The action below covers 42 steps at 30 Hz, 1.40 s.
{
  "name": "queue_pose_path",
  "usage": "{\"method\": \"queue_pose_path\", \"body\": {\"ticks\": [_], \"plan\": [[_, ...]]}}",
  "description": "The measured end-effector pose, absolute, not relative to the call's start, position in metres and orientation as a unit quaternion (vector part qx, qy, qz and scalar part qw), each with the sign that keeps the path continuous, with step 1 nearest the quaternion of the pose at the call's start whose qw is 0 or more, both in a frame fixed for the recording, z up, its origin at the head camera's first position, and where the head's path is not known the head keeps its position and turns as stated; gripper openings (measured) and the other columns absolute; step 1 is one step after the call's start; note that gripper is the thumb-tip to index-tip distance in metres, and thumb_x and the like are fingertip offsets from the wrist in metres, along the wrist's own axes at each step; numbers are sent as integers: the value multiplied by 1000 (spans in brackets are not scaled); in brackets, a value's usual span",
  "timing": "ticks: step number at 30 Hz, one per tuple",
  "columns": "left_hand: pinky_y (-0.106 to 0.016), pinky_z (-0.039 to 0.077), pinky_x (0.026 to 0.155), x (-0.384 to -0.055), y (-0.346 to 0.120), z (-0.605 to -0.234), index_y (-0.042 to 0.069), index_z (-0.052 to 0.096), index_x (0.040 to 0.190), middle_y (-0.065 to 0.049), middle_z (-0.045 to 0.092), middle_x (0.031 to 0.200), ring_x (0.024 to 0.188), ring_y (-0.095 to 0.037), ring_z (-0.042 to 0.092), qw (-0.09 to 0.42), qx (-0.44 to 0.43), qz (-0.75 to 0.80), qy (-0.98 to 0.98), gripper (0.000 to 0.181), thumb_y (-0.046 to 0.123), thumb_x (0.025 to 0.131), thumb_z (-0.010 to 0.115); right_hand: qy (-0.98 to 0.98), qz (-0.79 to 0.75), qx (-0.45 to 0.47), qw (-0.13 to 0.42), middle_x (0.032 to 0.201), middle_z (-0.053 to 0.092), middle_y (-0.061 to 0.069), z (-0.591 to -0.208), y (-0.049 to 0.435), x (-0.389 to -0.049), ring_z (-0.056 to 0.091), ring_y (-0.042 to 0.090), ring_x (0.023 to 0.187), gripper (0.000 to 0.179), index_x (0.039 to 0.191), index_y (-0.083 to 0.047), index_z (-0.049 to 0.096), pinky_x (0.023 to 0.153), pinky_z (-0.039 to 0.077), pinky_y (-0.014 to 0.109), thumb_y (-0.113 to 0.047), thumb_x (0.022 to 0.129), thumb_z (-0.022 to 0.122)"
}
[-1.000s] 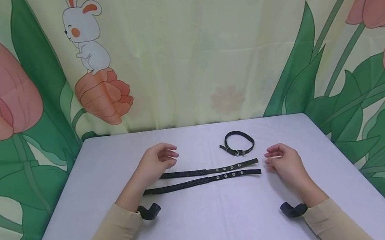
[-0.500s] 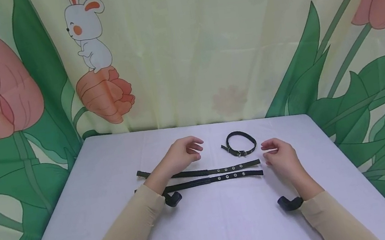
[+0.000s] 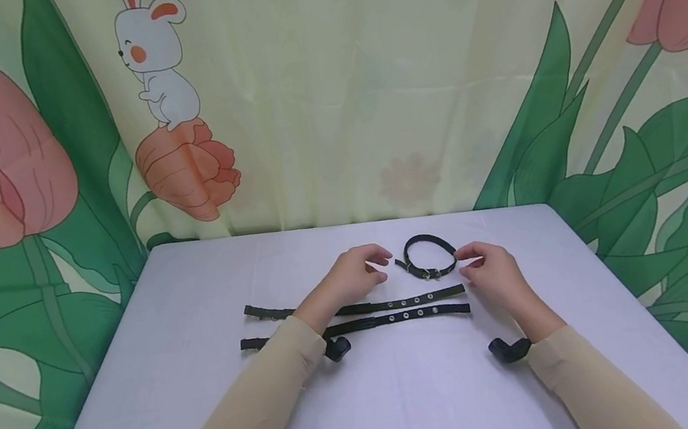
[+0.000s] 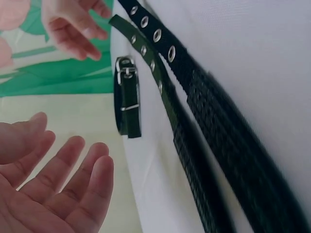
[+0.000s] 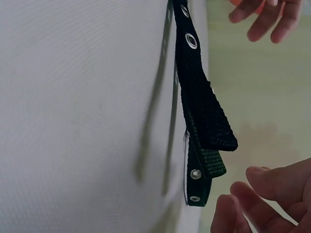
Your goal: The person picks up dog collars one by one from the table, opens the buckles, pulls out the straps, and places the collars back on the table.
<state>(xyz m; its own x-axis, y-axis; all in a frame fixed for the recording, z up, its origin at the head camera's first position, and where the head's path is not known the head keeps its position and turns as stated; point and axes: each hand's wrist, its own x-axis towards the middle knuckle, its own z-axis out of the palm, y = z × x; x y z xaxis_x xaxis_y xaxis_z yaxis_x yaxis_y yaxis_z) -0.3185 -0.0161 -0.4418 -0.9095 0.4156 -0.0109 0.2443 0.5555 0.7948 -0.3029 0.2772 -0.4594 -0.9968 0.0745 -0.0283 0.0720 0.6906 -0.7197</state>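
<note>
A dark collar, buckled into a ring, stands towards the back of the table; its metal buckle shows in the left wrist view. My left hand is just left of it, fingers loosely bent and nothing held. On the ring's other side is my right hand, its fingertips very close to the rim; whether they touch I cannot tell. Two unbuckled collars with metal eyelets lie side by side in front: a dark green one behind and a black one nearer. My left forearm passes over both and hides part of them.
A white cloth covers the table. Behind it hangs a curtain printed with tulips and a rabbit. A small black camera is on the left wrist, another black camera on the right.
My left hand has moved right, from over the left part of the loose collars to beside the ringed collar. My right hand has shifted slightly left and away from me, towards the same collar.
</note>
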Motion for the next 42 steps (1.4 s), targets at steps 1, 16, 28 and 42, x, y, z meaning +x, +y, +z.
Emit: {"method": "queue_pose_path", "body": {"ticks": [1,16,28,42], "plan": [[-42,58,98,-320,-13,-443,12,67,141,-7,74,137,120,-27,69,99,192,431,876,38,9,104,69,-920,391,-35,1,139,68,21,-459,277,-304,69,30,106,35,136,-5,69,78,63,31,-4,101,68],[-42,46,121,-334,22,-449,14,60,150,-2,64,152,142,-25,60,129,237,395,878,42,6,108,57,-933,358,-14,-42,142,67,20,-461,272,-317,67,28,102,36,135,-8,73,76,59,30,-6,100,69],[-39,39,128,-337,37,-453,12,57,152,-4,61,158,152,-21,52,133,260,343,893,44,7,108,56,-938,338,14,-75,134,71,19,-469,273,-331,69,27,103,32,130,-8,75,83,56,33,-7,98,72],[-38,44,123,-342,45,-461,14,60,150,-5,65,152,142,-19,59,141,265,312,901,43,9,107,58,-938,336,36,-80,100,71,11,-472,271,-336,63,23,90,21,115,-5,77,74,51,30,-7,94,79]]}}
